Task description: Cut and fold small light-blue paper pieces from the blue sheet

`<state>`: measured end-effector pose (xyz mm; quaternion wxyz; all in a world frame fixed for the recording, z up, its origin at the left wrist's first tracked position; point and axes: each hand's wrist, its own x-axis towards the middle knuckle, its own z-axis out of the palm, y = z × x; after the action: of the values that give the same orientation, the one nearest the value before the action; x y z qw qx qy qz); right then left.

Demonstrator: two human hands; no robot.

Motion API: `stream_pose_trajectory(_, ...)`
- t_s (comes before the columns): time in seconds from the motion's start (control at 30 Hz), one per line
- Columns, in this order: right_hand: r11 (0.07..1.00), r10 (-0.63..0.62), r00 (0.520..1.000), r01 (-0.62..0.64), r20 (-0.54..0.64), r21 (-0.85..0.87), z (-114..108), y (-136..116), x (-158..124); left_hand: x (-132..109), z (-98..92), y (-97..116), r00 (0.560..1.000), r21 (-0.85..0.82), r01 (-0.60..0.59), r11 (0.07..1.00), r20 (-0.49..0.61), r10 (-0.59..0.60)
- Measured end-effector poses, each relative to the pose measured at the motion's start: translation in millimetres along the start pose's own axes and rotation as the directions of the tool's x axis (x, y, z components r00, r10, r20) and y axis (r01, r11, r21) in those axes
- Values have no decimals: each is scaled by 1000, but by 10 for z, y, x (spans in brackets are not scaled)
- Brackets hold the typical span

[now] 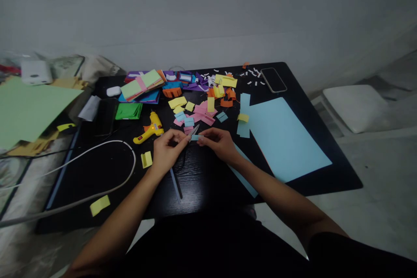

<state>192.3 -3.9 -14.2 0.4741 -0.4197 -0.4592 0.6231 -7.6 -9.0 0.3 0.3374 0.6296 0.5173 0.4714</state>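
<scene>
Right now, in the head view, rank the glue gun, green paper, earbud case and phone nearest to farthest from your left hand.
From the left hand, beside the blue paper piece:
1. yellow glue gun, just back-left
2. green folded paper, farther back-left
3. white earbud case, left rear
4. phone, right rear corner

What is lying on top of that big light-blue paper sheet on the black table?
A small yellow paper scrap rests at the big light-blue paper sheet's upper-left corner. Anything beneath the sheet is covered; only the black table shows around it.
</scene>
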Motion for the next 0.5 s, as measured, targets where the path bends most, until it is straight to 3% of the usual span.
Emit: stream_pose_trajectory(0.5, 1000, 11, 1000, -11, -20, 0, -5, -21, 2, -9, -2, 39, 1000, -5, 2, 1000, 10, -2)
